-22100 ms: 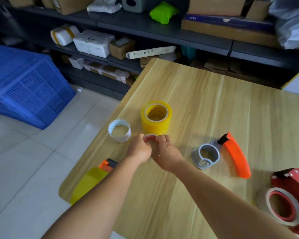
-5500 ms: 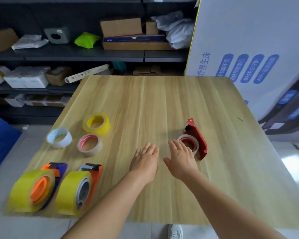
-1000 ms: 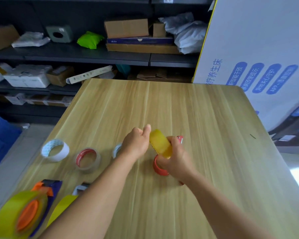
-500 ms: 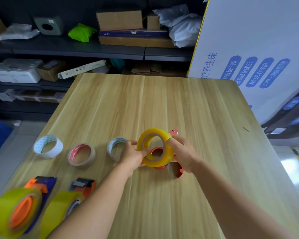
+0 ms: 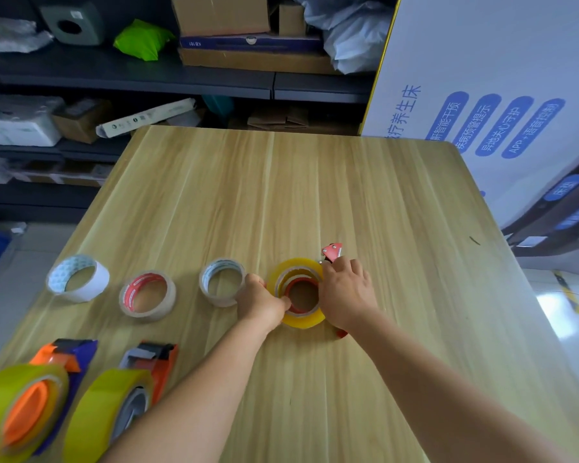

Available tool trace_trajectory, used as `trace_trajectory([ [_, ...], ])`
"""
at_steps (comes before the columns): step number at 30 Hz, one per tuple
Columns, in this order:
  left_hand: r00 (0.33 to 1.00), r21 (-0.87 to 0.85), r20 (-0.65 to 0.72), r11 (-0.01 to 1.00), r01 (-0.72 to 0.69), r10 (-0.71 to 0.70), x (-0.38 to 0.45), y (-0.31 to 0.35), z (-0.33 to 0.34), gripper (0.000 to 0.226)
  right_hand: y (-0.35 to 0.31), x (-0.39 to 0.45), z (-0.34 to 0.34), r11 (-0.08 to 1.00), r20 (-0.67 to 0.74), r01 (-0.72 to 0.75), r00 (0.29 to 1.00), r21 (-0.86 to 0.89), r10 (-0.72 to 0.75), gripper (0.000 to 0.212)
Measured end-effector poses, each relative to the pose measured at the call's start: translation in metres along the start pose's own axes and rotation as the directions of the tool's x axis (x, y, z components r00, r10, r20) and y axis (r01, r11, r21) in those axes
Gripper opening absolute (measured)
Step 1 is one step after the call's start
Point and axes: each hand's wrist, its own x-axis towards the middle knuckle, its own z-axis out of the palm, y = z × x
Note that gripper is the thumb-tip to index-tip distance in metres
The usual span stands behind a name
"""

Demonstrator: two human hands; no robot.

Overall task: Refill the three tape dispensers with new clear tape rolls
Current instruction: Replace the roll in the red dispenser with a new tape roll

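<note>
Yellow tape roll between both hands, seemingly gripped

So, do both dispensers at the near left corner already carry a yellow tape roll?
Yes, the purple dispenser and the orange dispenser each hold a full yellow roll.

We see a yellow tape roll over a red dispenser, a white spent core with blue print, and a pale table with wood grain.

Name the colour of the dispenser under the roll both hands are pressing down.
Red dispenser, its tip showing beyond the yellow roll; head view.
</note>
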Motion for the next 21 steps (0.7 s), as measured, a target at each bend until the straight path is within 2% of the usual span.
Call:
trace_trajectory([
  [4, 1.000, 0.051, 0.022, 0.999, 0.012, -0.013, 0.001, 0.001, 0.011, 0.054, 0.001, 0.000, 0.006, 0.998, 0.010, 0.020, 1.000, -0.068, -0.019, 0.061],
  [8, 0.999, 0.111, 0.048, 0.994, 0.011, -0.017, 0.003, -0.003, 0.017, 0.062, 0.001, 0.001, 0.016, 0.992, 0.051, 0.058, 0.997, -0.113, -0.052, 0.051],
  [11, 0.997, 0.091, 0.075, 0.996, 0.022, -0.029, 0.003, -0.006, 0.018, 0.059, -0.001, -0.001, 0.025, 0.993, 0.076, 0.073, 0.995, -0.093, -0.066, 0.052],
  [13, 0.996, 0.078, 0.085, 0.996, 0.034, -0.041, 0.005, -0.008, 0.019, 0.061, -0.004, -0.002, 0.027, 0.995, 0.044, 0.087, 0.995, -0.049, -0.085, 0.046],
  [17, 0.995, 0.018, 0.083, 0.998, 0.056, -0.057, 0.016, -0.018, 0.025, 0.067, -0.016, -0.008, 0.031, 0.983, 0.033, 0.182, 0.983, 0.003, -0.182, 0.042],
  [18, 0.995, -0.020, 0.079, 0.998, 0.060, -0.058, 0.018, -0.021, 0.026, 0.063, -0.019, -0.009, 0.034, 0.981, 0.066, 0.194, 0.979, 0.007, -0.194, 0.041],
  [21, 0.995, -0.094, 0.079, 0.994, 0.063, -0.056, 0.012, -0.018, 0.023, 0.030, -0.023, -0.011, 0.043, 0.982, 0.159, 0.184, 0.969, 0.041, -0.188, 0.032],
])
